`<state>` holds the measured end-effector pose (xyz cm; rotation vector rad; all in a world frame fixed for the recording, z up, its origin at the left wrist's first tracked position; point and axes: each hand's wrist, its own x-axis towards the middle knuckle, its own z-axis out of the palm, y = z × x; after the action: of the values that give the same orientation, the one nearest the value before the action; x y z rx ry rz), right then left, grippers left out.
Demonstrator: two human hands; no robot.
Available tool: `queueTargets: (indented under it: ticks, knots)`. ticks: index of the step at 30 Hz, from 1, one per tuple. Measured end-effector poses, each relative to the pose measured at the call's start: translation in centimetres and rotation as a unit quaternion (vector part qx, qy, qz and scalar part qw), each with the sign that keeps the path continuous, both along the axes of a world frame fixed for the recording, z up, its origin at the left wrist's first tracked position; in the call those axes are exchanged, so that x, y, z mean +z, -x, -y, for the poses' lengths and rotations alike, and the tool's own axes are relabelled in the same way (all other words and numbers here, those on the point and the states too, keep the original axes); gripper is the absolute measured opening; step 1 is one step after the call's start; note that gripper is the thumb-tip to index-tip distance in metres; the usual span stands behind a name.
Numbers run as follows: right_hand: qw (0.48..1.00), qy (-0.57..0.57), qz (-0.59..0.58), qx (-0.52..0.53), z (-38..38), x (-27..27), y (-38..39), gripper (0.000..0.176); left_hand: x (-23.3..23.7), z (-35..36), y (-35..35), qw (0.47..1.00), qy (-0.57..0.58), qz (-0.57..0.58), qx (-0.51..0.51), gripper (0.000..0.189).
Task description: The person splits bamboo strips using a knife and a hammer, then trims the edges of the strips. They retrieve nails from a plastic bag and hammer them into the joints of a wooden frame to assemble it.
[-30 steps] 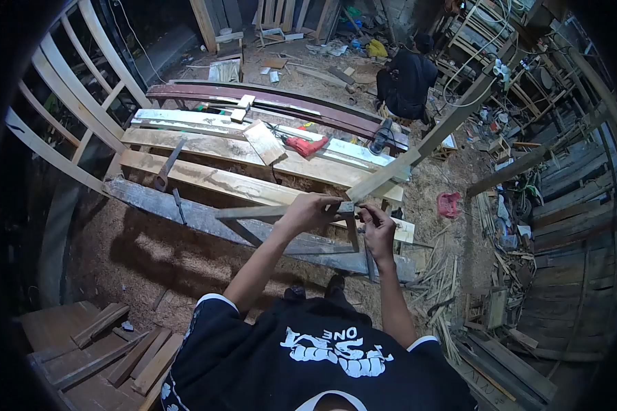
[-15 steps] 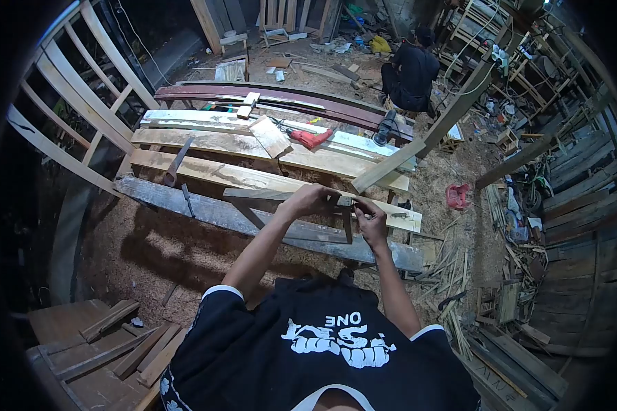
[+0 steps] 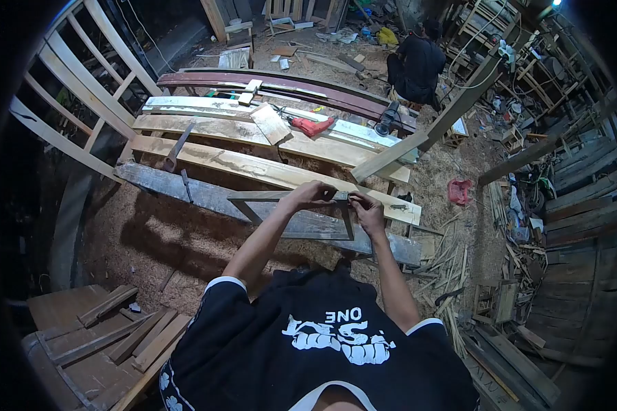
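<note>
Both hands are at the far right corner of a small rectangular wooden frame (image 3: 348, 225), above a grey-stained plank (image 3: 158, 181). My left hand (image 3: 310, 196) grips the frame's far bar near that corner, thumb and fingers closed on it. Close beside it, my right hand (image 3: 369, 214) has its fingers pinched together at the corner. Whatever small thing may be between them is hidden. A handsaw (image 3: 179, 146) and a dark narrow tool (image 3: 186, 186) lie to the left on the planks.
Pale boards (image 3: 253, 164) lie in rows ahead, with a red power drill (image 3: 312, 126) and a black power tool (image 3: 389, 118) on them. A slanted post (image 3: 452, 116) stands at right. Beyond it a person (image 3: 418, 65) sits low. A red basket (image 3: 459, 192) is on the sawdust floor.
The view has shifted slightly. The frame looks turned a little, showing more of its opening. My right hand's fingers have shifted slightly at the corner; my left hand keeps its hold.
</note>
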<state>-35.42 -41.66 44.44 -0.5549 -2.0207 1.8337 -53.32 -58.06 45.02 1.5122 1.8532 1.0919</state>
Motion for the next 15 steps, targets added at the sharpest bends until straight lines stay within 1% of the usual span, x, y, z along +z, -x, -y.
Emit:
queueTargets:
  ticks: [1,3,4,6,8,9,10,11,13,14,15]
  knots:
    - [1.0,0.0,-0.001,-0.001,-0.2,0.5,-0.1,0.023,0.5,-0.3,0.0,1.0,0.0,-0.001,-0.001,0.028]
    - [1.0,-0.004,-0.007,-0.006,-0.8,1.6,-0.2,0.021,2.4,-1.2,0.2,0.997,0.068,-0.027,-0.017,0.026]
    - [1.0,-0.006,-0.01,-0.006,-1.1,2.4,-0.2,0.021,3.5,-1.6,0.0,0.997,0.066,-0.03,-0.018,0.026]
    - [0.999,0.0,-0.033,-0.007,-1.6,3.7,-0.3,0.02,5.0,-2.1,-0.4,0.994,0.089,-0.048,0.029,0.021]
    - [1.0,-0.008,-0.029,-0.005,-2.3,4.3,-0.1,0.021,6.2,-2.6,-0.5,0.994,0.076,-0.067,0.032,0.021]
    - [1.0,-0.014,-0.021,-0.001,-2.6,4.2,-0.2,0.022,6.1,-2.8,-0.6,0.994,0.064,-0.083,0.036,0.021]
    - [0.999,-0.017,-0.037,-0.002,-2.8,4.0,-0.2,0.024,6.0,-3.0,-0.7,0.996,0.038,-0.073,0.039,0.023]
    - [0.999,-0.018,-0.038,-0.002,-2.9,3.8,-0.2,0.024,6.0,-3.2,-0.6,0.996,0.037,-0.074,0.039,0.023]
    - [0.999,-0.034,0.005,-0.013,-2.7,3.7,-0.5,0.021,5.3,-3.6,-0.5,0.991,0.076,-0.112,0.014,0.023]
    - [0.998,-0.049,0.038,-0.025,-2.4,3.6,-0.7,0.022,4.8,-3.6,-0.8,0.99,0.088,-0.111,0.01,0.021]
    - [0.998,-0.05,0.039,-0.025,-2.1,3.3,-0.9,0.022,4.6,-3.5,-1.1,0.99,0.088,-0.111,0.01,0.021]
